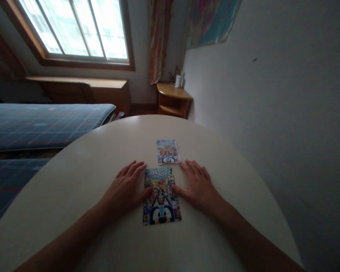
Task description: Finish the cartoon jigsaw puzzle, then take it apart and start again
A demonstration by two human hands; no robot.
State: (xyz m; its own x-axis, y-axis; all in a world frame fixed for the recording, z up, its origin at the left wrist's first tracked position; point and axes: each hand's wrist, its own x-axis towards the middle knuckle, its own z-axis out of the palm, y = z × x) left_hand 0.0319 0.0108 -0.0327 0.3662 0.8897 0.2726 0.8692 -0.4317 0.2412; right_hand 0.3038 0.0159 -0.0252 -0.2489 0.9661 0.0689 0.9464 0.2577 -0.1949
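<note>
Both my hands rest spread and palm down on a pale, round-edged desk (226, 162), one to each side of a printed picture titled "Bluey" (162, 196). The laying-out looks done, as far as I can judge: the larger print lies flat and almost square to me, its design whole from title to dog's face. Beyond it lies a smaller sheet (167, 151) bearing a similar design, its near edge uneven and slightly raised. Whether anything is left to straighten or fit, I cannot tell; fine seams, if there are any, are too small to make out.

The larger print sits between my left grip (129, 185) and my right grip (197, 185), each thumb reaching over a side edge, the palms outside it. My left fingers lie near its upper corner; my right forefinger points close to the smaller sheet's near corner, contact uncertain. Both grips are wide, fingers loosely fanned, with hold of nothing. Past the desk, a window (76, 30) lights the room above a plaid mattress (48, 126).
</note>
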